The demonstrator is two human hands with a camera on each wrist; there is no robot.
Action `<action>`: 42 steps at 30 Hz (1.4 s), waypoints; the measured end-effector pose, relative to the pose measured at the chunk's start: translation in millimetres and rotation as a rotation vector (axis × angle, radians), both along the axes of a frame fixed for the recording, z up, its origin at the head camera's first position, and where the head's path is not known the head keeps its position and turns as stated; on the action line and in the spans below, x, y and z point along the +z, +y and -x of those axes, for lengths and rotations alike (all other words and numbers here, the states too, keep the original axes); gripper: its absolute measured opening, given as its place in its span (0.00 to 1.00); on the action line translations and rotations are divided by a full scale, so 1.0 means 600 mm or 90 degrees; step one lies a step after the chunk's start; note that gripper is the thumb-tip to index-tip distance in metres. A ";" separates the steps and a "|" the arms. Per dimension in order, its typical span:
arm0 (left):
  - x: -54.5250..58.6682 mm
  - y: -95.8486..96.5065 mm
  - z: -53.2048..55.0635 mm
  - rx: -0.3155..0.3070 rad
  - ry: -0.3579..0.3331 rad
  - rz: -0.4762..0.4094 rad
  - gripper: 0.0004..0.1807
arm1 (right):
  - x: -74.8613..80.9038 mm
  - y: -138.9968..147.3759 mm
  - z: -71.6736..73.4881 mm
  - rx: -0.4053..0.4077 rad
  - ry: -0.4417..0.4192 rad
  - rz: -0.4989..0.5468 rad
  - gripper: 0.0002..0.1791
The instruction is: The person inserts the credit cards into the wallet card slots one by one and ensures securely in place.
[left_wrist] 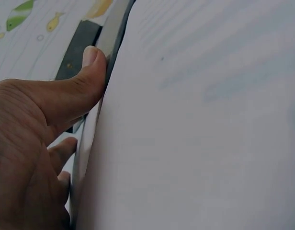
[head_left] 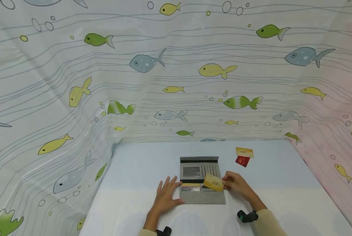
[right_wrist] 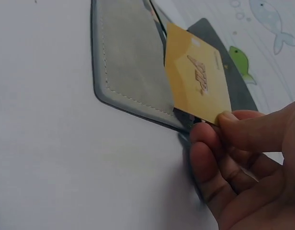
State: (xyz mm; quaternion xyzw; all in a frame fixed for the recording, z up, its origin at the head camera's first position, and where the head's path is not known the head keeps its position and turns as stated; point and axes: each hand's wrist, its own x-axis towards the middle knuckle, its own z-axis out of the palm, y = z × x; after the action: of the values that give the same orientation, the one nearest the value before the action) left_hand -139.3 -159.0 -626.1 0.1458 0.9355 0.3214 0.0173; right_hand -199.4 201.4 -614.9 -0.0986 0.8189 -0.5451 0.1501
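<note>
A grey wallet (head_left: pixel 203 197) lies unfolded on the table, with card slots, a clear window and a yellow card edge showing in its middle. My right hand (head_left: pixel 238 185) pinches a gold VIP card (head_left: pixel 213 182) by one corner, thumb against fingertips. The card is tilted over the wallet's right half; in the right wrist view the card (right_wrist: pixel 198 72) stands up beside the stitched grey flap (right_wrist: pixel 130 62). On the wallet's left edge rests my left hand (head_left: pixel 165 196), its fingers spread. Its thumb (left_wrist: pixel 78 93) touches the wallet's near edge in the left wrist view.
Beyond my right hand, another yellow card (head_left: pixel 244 152) and a red card (head_left: pixel 242 161) lie on the table, partly overlapping. The white table (head_left: pixel 134 170) is bordered at the back and sides by a fish-patterned curtain (head_left: pixel 176 65).
</note>
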 end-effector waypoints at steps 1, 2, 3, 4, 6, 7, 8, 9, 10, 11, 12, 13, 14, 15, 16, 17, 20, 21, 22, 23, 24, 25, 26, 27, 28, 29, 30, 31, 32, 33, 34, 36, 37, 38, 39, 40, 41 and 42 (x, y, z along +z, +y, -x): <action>0.000 0.000 0.000 0.000 -0.002 0.002 0.44 | 0.001 0.000 0.001 0.009 0.008 -0.006 0.03; 0.000 0.001 0.000 0.001 -0.003 0.003 0.44 | 0.002 0.001 0.003 0.015 0.014 -0.011 0.03; 0.000 0.001 0.000 0.001 -0.002 0.004 0.44 | 0.003 0.000 0.004 0.019 0.019 -0.016 0.04; 0.000 0.002 0.000 0.002 -0.002 0.006 0.44 | 0.004 0.000 0.006 0.021 0.023 -0.022 0.04; 0.001 0.002 -0.001 0.003 -0.004 0.009 0.44 | 0.006 -0.001 0.009 0.028 0.025 -0.031 0.04; 0.001 0.003 -0.001 0.003 -0.005 0.008 0.44 | 0.007 -0.001 0.011 0.030 0.023 -0.036 0.05; 0.002 0.003 -0.001 0.003 -0.005 0.007 0.44 | 0.008 -0.002 0.012 0.033 0.020 -0.038 0.05; 0.002 0.003 -0.001 0.003 -0.006 0.006 0.44 | 0.008 -0.004 0.014 0.037 0.019 -0.040 0.05; 0.003 0.003 0.000 0.003 -0.009 0.004 0.44 | 0.009 -0.004 0.016 0.043 0.019 -0.039 0.03; 0.003 0.003 0.000 0.003 -0.009 0.003 0.44 | 0.009 -0.005 0.018 0.049 0.020 -0.039 0.03; 0.003 0.003 0.000 0.003 -0.008 0.002 0.43 | 0.010 -0.007 0.020 0.052 0.020 -0.039 0.02; 0.004 0.003 0.001 0.003 -0.008 0.001 0.43 | 0.010 -0.008 0.022 0.054 0.019 -0.038 0.02; 0.004 0.003 0.001 0.003 -0.007 0.002 0.43 | 0.011 -0.010 0.023 0.058 0.020 -0.036 0.03; 0.005 0.003 0.002 0.003 -0.007 0.002 0.43 | 0.012 -0.011 0.024 0.059 0.019 -0.037 0.04; 0.005 0.003 0.002 0.002 -0.006 0.003 0.43 | 0.012 -0.013 0.025 0.059 0.016 -0.038 0.04; 0.006 0.003 0.001 0.002 -0.006 0.006 0.43 | 0.012 -0.014 0.025 0.060 0.012 -0.040 0.04; 0.006 0.002 -0.001 0.004 -0.008 0.009 0.43 | 0.013 -0.018 0.023 0.063 0.007 -0.044 0.05; 0.006 0.003 -0.001 0.005 -0.009 0.008 0.44 | 0.013 -0.019 0.022 0.063 0.006 -0.046 0.05; 0.006 0.003 -0.002 0.007 -0.011 0.006 0.43 | 0.013 -0.020 0.022 0.062 0.006 -0.048 0.05; 0.006 0.003 -0.002 0.009 -0.013 0.005 0.43 | 0.012 -0.021 0.021 0.063 0.009 -0.055 0.04; 0.007 0.003 -0.002 0.010 -0.014 0.005 0.43 | 0.011 -0.021 0.021 0.064 0.012 -0.060 0.03; 0.007 0.003 -0.003 0.012 -0.016 0.002 0.43 | 0.009 -0.021 0.021 0.066 0.013 -0.065 0.03; 0.007 0.003 -0.003 0.011 -0.013 0.005 0.43 | 0.007 -0.020 0.021 0.065 0.009 -0.069 0.03; 0.008 0.003 -0.003 0.013 -0.014 0.006 0.43 | 0.005 -0.020 0.021 0.067 0.008 -0.070 0.02; 0.009 0.003 -0.003 0.015 -0.014 0.006 0.43 | 0.003 -0.019 0.021 0.068 0.007 -0.070 0.02; 0.010 0.004 -0.003 0.017 -0.014 0.006 0.43 | 0.002 -0.018 0.021 0.070 0.006 -0.069 0.03; 0.010 0.004 -0.003 0.019 -0.014 0.005 0.43 | 0.001 -0.017 0.022 0.070 0.004 -0.063 0.03; 0.011 0.004 -0.002 0.020 -0.014 0.004 0.42 | 0.000 -0.016 0.021 0.069 0.001 -0.058 0.03; 0.011 0.005 -0.002 0.022 -0.013 0.004 0.42 | -0.001 -0.016 0.021 0.068 0.001 -0.054 0.04; 0.012 0.005 -0.002 0.024 -0.016 -0.002 0.42 | -0.002 -0.015 0.021 0.069 0.002 -0.052 0.04; 0.012 0.005 -0.002 0.024 -0.015 -0.004 0.42 | -0.002 -0.015 0.021 0.070 0.005 -0.052 0.04; 0.012 0.006 -0.001 0.024 -0.014 -0.006 0.41 | -0.003 -0.014 0.019 0.077 0.013 -0.056 0.03; 0.012 0.006 -0.002 0.023 -0.014 -0.006 0.41 | -0.004 -0.013 0.019 0.082 0.017 -0.060 0.03; 0.012 0.007 -0.002 0.022 -0.015 -0.006 0.41 | -0.004 -0.013 0.018 0.089 0.022 -0.063 0.03; 0.012 0.007 -0.002 0.022 -0.014 -0.005 0.40 | -0.003 -0.012 0.017 0.097 0.025 -0.066 0.03; 0.011 0.008 -0.003 0.022 -0.014 -0.002 0.40 | -0.002 -0.011 0.016 0.105 0.026 -0.067 0.03; 0.010 0.009 -0.002 0.023 -0.017 0.003 0.39 | -0.002 -0.010 0.015 0.113 0.027 -0.069 0.04; 0.009 0.010 -0.002 0.023 -0.018 0.006 0.39 | -0.001 -0.009 0.015 0.119 0.027 -0.072 0.04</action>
State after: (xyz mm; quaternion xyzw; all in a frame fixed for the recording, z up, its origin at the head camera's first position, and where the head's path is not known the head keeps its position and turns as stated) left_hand -138.1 -153.3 -620.8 0.1243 0.9391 0.3194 0.0258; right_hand -208.2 196.2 -615.6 -0.1774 0.8386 -0.4795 0.1882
